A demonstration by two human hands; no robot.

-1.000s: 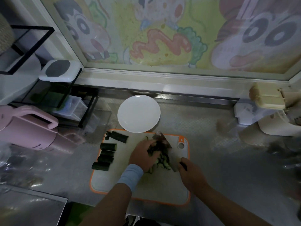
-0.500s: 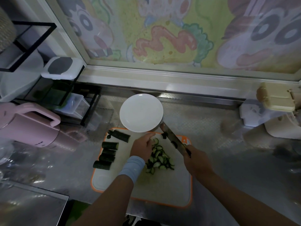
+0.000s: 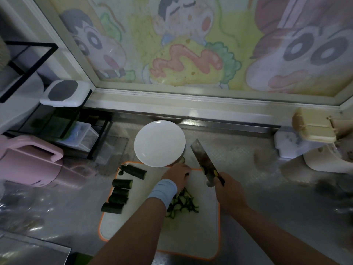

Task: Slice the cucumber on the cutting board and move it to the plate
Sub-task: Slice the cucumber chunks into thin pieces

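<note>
Landmark: white plastic cutting board with orange rim (image 3: 200, 236).

Round white plate (image 3: 159, 143) overlaps the board's far edge; nothing visible on it. A heap of thin green cucumber slices (image 3: 182, 204) lies mid-board. Several dark uncut cucumber chunks (image 3: 122, 183) lie along the board's left side.

Right hand (image 3: 228, 192), over the board's right side, is clamped on the handle of a broad steel cleaver (image 3: 202, 159). The blade is raised and points past the far edge, with two slices stuck to it.

Left hand (image 3: 176, 175) is at the far edge, just beside the plate, fingers curled. Cannot tell whether they hold slices.

Risks (judgement):
- Stuck slices may drop onto the patterned steel counter (image 3: 248, 159) beyond the board if the blade tilts.
- Left fingers are near the blade; wiping slices off it could nick them.
- The plate, perched on the board's rim, may rock or skid if nudged.
</note>
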